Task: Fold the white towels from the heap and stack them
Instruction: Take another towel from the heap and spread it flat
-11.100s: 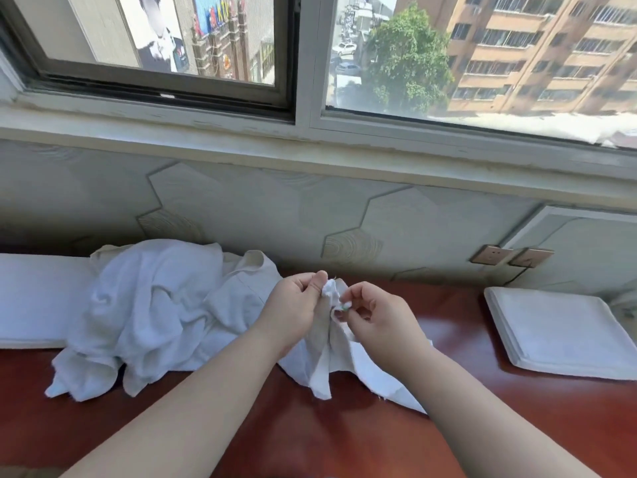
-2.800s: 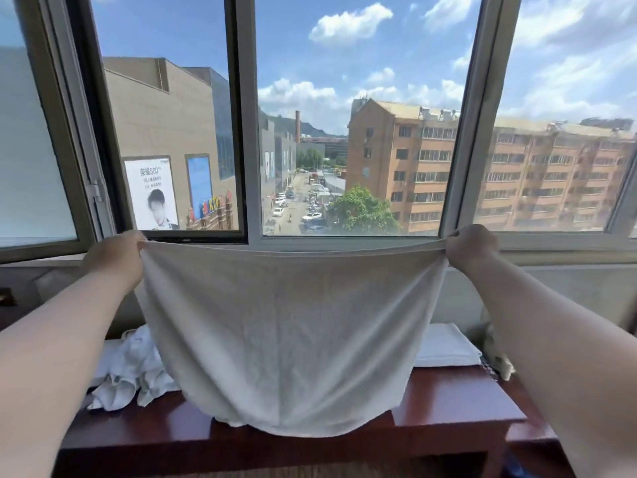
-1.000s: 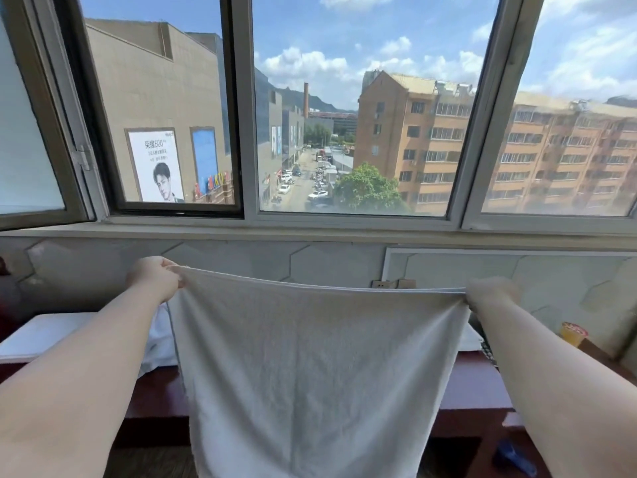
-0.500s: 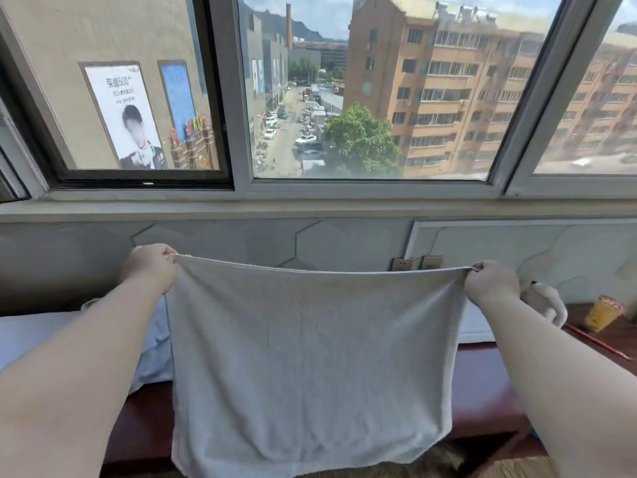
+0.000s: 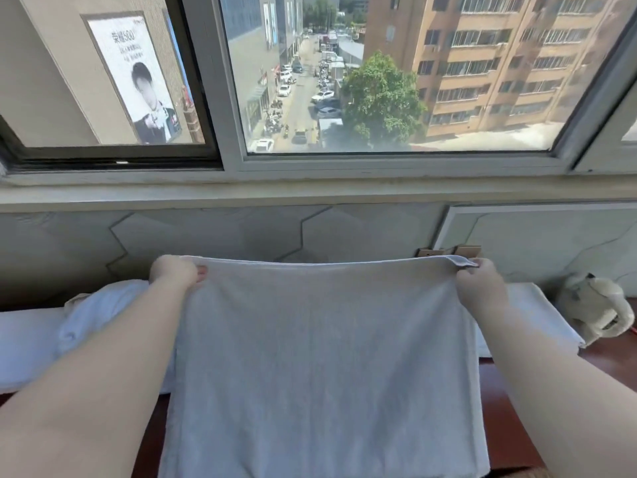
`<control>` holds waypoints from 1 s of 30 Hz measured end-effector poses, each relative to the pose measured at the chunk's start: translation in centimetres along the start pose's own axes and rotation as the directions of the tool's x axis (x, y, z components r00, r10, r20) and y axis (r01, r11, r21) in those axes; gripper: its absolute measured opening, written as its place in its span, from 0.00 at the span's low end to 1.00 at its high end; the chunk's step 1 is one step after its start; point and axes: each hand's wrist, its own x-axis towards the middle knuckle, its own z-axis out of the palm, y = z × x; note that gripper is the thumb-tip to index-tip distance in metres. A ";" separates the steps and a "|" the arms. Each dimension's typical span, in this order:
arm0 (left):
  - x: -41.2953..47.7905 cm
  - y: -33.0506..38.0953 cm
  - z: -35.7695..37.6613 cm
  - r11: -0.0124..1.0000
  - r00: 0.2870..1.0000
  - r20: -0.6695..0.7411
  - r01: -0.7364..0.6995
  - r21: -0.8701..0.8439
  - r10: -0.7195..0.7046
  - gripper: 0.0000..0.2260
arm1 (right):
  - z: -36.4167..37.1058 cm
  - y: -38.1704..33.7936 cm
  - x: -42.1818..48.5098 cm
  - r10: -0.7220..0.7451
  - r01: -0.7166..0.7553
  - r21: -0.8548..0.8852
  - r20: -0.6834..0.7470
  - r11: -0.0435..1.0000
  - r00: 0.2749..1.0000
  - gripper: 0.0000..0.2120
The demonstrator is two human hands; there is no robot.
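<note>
A white towel (image 5: 324, 360) is spread wide in front of me, its far edge stretched between my hands and the rest running down toward the bottom of the view. My left hand (image 5: 175, 272) pinches the far left corner. My right hand (image 5: 481, 288) grips the far right corner. Behind my left arm lies the heap of white towels (image 5: 93, 315), partly hidden. At the right, behind my right arm, a folded white towel stack (image 5: 537, 315) shows only in part.
The towel covers most of the reddish-brown table (image 5: 610, 357). A flat white pad (image 5: 24, 343) lies at the far left. A pale plush toy (image 5: 593, 307) sits at the right by the wall. Wall sockets (image 5: 448, 251) and a window sill (image 5: 310, 193) are behind.
My hands have come lower and a little forward with the towel, which now lies flatter over the table. The view has tilted down.
</note>
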 end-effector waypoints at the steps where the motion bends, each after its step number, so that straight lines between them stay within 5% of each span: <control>1: 0.1 -0.1 1.0 0.999 0.999 -0.006 -0.048 0.014 0.048 0.13 | 1.2 -0.1 0.3 -0.011 0.011 -0.005 0.041 1.000 0.999 0.22; 4: -0.1 -2.2 4.5 0.950 0.961 -0.084 -0.243 0.194 0.263 0.11 | 5.5 1.8 2.4 -0.055 0.067 -0.068 0.165 0.995 0.985 0.36; 6: -1.6 -3.8 7.3 0.931 0.959 0.002 -0.277 0.240 0.284 0.10 | 8.3 4.4 4.6 -0.043 0.107 -0.247 0.251 0.963 0.967 0.52; 8: -1.1 -5.9 10.1 0.908 0.965 0.094 -0.261 0.328 0.244 0.20 | 10.9 7.0 6.9 -0.050 0.178 -0.391 0.317 0.903 0.947 0.58; 12: 1.3 -9.7 13.2 0.855 0.965 0.177 -0.254 0.451 0.193 0.28 | 14.0 9.8 9.4 -0.076 0.273 -0.592 0.335 0.759 0.939 0.59; 23: 11.6 -13.3 17.9 0.766 0.960 0.273 -0.221 0.604 0.062 0.34 | 22.8 12.2 13.0 0.130 0.152 -0.568 0.425 0.809 0.896 0.54; 30: 10.2 -16.3 20.1 0.470 0.909 0.382 -0.413 0.780 0.166 0.38 | 24.2 15.2 12.9 0.146 0.192 -0.688 0.401 0.699 0.905 0.48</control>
